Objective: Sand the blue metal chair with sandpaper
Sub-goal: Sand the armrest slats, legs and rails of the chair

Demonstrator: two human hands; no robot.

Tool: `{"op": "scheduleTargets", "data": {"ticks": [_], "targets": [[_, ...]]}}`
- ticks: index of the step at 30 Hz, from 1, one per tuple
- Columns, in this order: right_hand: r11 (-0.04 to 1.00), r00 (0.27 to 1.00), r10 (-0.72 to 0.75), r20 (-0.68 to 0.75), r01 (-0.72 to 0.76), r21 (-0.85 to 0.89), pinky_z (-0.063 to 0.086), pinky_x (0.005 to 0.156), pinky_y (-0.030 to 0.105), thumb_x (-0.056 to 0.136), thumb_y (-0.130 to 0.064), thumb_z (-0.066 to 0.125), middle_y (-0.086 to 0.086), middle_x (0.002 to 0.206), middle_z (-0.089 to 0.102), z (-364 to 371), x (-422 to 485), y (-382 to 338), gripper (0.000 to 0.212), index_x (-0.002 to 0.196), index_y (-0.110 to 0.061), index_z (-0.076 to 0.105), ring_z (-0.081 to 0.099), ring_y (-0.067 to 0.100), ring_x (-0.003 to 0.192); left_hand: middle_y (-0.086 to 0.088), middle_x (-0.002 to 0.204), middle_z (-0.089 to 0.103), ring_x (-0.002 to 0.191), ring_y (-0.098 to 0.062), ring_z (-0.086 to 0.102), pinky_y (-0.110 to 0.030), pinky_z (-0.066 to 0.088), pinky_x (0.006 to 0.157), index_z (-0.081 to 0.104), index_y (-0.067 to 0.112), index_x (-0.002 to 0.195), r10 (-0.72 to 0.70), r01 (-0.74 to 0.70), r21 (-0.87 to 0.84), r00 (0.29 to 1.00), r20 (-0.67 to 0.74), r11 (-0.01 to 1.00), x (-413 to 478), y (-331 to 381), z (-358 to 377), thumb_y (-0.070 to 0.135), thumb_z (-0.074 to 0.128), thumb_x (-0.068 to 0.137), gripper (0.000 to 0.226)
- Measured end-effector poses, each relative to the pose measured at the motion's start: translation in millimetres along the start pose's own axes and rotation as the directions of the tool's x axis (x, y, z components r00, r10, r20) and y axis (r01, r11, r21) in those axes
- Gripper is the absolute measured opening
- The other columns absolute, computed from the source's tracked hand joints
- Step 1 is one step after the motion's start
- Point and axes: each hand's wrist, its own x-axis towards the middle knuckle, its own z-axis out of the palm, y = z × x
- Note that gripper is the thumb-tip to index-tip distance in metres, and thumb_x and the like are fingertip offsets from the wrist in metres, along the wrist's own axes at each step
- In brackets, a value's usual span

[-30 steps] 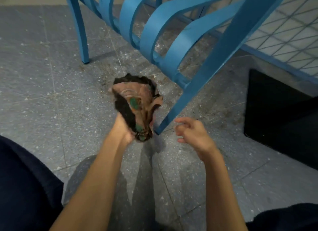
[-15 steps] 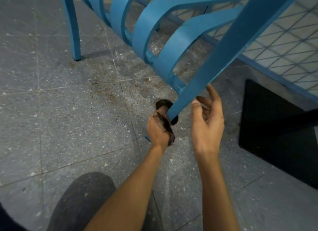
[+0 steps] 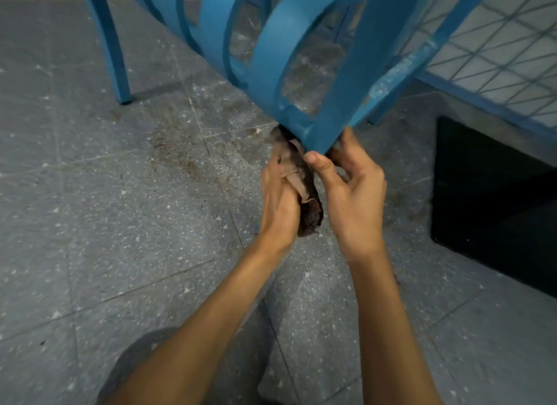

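Left hand fingers wrapped around crumpled sandpaper at the blue chair leg's lower end; right hand fingers pinch that leg.

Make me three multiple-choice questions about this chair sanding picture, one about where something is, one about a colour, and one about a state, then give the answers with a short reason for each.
1. Where is the crumpled brown sandpaper?
A. flat on the floor
B. in the left hand, at the lower corner of the chair frame
C. draped over the chair leg

2. What colour is the painted metal chair?
A. red
B. white
C. blue

3. What is the right hand doing?
A. gripping the chair's lower corner
B. resting on the floor
C. holding a brush

Answers: 1 B, the left hand clutches it just below the corner. 2 C, every bar is blue. 3 A, thumb and fingers pinch the frame's bottom edge.
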Motion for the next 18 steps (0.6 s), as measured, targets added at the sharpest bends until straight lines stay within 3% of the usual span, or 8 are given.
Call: {"op": "scheduleTargets", "data": {"ticks": [2,5,7,9,11,13,16,18], "targets": [[1.000,0.999,0.006,0.041,-0.006,0.015,0.048,0.100,0.038,0.085,-0.014,0.068,-0.002,0.119,0.068,-1.6,5.0,-0.6,0.050,0.133,-0.012,0.054,0.064,0.007,0.109,0.013,0.122,0.053,0.121,-0.016,0.048,-0.047,0.042,0.100,0.044,0.031,0.125,0.079,-0.079,0.137,0.997,0.004,0.987,-3.1,-25.1,-3.9,0.031,0.038,0.097,0.028],[0.998,0.998,0.001,0.069,-0.005,0.059,0.050,0.097,0.033,0.082,-0.011,0.071,-0.001,0.117,0.069,-6.4,10.6,0.8,0.051,0.131,-0.010,0.056,0.065,0.006,0.107,-0.011,0.135,0.044,0.124,-0.030,0.043,-0.055,0.037,0.100,0.028,0.015,0.138,0.168,-0.195,0.391,0.980,0.103,0.899,-9.9,-67.6,-20.7,0.024,0.044,0.093,0.048],[0.995,0.997,-0.003,0.071,-0.004,0.095,0.050,0.098,0.035,0.081,-0.014,0.072,-0.001,0.120,0.067,-7.2,11.4,4.5,0.054,0.132,-0.010,0.055,0.064,0.007,0.108,-0.020,0.134,0.042,0.122,-0.034,0.043,-0.057,0.036,0.100,0.028,0.003,0.137,0.087,-0.175,0.548,0.979,0.183,0.818,-18.3,-102.3,-36.9,0.025,0.044,0.094,0.050],[0.991,0.998,-0.002,0.066,-0.007,0.132,0.050,0.098,0.036,0.080,-0.014,0.073,0.001,0.124,0.065,-4.9,10.8,7.8,0.056,0.133,-0.010,0.054,0.064,0.009,0.109,-0.017,0.127,0.046,0.120,-0.030,0.044,-0.056,0.034,0.103,0.038,-0.003,0.129,-0.047,-0.127,0.656,0.970,0.240,0.744,-24.1,-120.7,-53.6,0.032,0.042,0.096,0.049],[0.982,0.998,0.000,0.058,-0.011,0.190,0.050,0.098,0.036,0.080,-0.013,0.073,0.003,0.127,0.063,-2.6,9.4,11.7,0.058,0.134,-0.008,0.052,0.063,0.012,0.111,-0.003,0.111,0.050,0.110,-0.012,0.047,-0.033,0.036,0.107,0.044,-0.002,0.122,-0.130,-0.096,0.672,0.952,0.278,0.734,-29.7,-127.8,-65.7,0.019,0.052,0.093,0.037],[0.970,0.997,0.009,0.074,-0.027,0.243,0.049,0.099,0.038,0.082,-0.010,0.072,0.005,0.130,0.061,-2.7,7.5,13.9,0.059,0.136,-0.007,0.050,0.061,0.014,0.115,0.003,0.110,0.045,0.104,0.001,0.040,-0.007,0.030,0.098,0.040,-0.002,0.127,-0.151,-0.119,0.679,0.934,0.324,0.724,-32.3,-126.0,-74.3,0.003,0.056,0.089,0.041],[0.944,0.988,0.033,0.151,-0.080,0.321,0.046,0.103,0.034,0.085,-0.001,0.065,0.008,0.136,0.055,-9.3,5.0,15.1,0.057,0.139,-0.005,0.044,0.055,0.015,0.123,-0.003,0.116,0.051,0.105,-0.011,0.048,-0.020,0.039,0.089,0.033,0.006,0.134,-0.287,-0.047,0.721,0.898,0.333,0.691,-36.1,-115.9,-80.4,0.009,0.052,0.093,0.045],[0.930,0.982,0.044,0.186,-0.108,0.350,0.046,0.101,0.025,0.087,0.003,0.061,0.010,0.136,0.054,-14.5,3.6,15.7,0.056,0.139,-0.005,0.043,0.054,0.014,0.123,0.001,0.104,0.054,0.094,-0.014,0.053,-0.021,0.038,0.077,0.037,0.008,0.130,-0.346,0.018,0.739,0.891,0.294,0.673,-38.6,-106.7,-85.6,0.006,0.046,0.096,0.035]]}}
